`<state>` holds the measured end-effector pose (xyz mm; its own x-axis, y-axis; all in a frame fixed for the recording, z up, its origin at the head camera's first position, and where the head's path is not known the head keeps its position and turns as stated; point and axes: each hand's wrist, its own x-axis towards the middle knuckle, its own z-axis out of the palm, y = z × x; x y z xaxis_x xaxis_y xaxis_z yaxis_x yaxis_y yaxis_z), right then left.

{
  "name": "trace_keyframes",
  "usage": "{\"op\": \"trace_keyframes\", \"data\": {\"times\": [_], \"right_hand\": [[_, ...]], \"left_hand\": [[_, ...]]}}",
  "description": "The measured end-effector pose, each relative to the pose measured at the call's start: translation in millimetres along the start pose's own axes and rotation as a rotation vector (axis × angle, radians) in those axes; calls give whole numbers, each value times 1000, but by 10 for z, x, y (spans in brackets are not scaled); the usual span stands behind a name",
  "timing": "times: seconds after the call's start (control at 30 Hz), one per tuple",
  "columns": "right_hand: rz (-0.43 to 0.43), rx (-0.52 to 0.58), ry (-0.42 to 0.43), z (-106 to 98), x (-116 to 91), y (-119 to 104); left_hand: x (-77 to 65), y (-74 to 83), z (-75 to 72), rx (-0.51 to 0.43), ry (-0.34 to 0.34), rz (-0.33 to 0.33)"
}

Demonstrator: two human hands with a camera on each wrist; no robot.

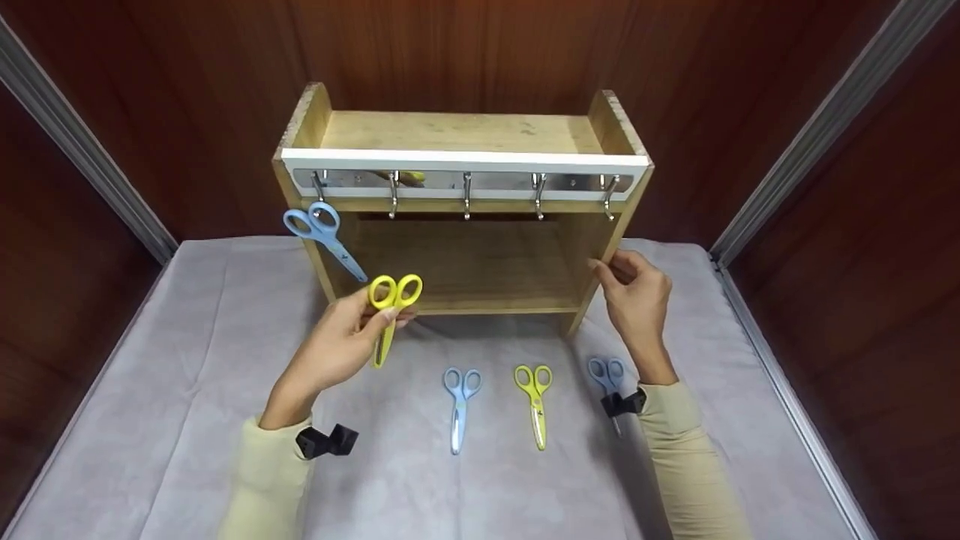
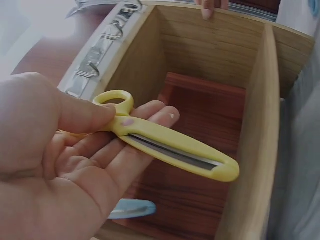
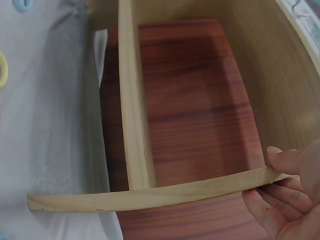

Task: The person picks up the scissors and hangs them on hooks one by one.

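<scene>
Left grip [image 1: 349,341] pinches the yellow scissors [image 2: 172,139], thumb on top near the pivot, fingers underneath. In the left wrist view the thumb covers part of the handles, so one ring is mostly hidden; the lower fingers are partly lost behind the scissors in the head view. Right grip [image 1: 637,296] pinches the side edge of the wooden shelf [image 1: 465,133], thumb on the inner face; that hand is cut off at the right wrist view's border.

Up and left of the left grip, blue scissors [image 1: 326,234] hang by one ring at the leftmost hook [image 1: 318,184]. A yellow patch [image 1: 411,178] behind the next hook: can't tell if reflection. In the left wrist view a blue tip [image 2: 132,209] pokes out below the left grip, rest hidden.

Toward the wearer from the grips: light-blue scissors [image 1: 459,405], lime scissors [image 1: 536,390], and below the right grip dusky-blue scissors [image 1: 606,384], part-covered by the black wrist mount [image 1: 622,405].

Shelf's bottom board edge runs between the grips; open bay behind it. Left of the left grip, the cloth-covered table [image 1: 217,337] reaches the side panel [image 1: 67,232].
</scene>
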<state>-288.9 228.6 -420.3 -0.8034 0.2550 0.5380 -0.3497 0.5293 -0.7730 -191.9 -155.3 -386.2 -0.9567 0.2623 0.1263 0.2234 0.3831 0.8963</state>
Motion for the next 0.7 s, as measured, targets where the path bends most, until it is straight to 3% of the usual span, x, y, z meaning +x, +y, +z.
{"op": "trace_keyframes", "data": {"times": [0.2,0.7], "right_hand": [[1,-5,-3,-12,-3,4],[7,-7,-5,-12,-7,4]], "left_hand": [[78,124,-62,-78,23,84],[298,241,-165,-337,96,205]]}}
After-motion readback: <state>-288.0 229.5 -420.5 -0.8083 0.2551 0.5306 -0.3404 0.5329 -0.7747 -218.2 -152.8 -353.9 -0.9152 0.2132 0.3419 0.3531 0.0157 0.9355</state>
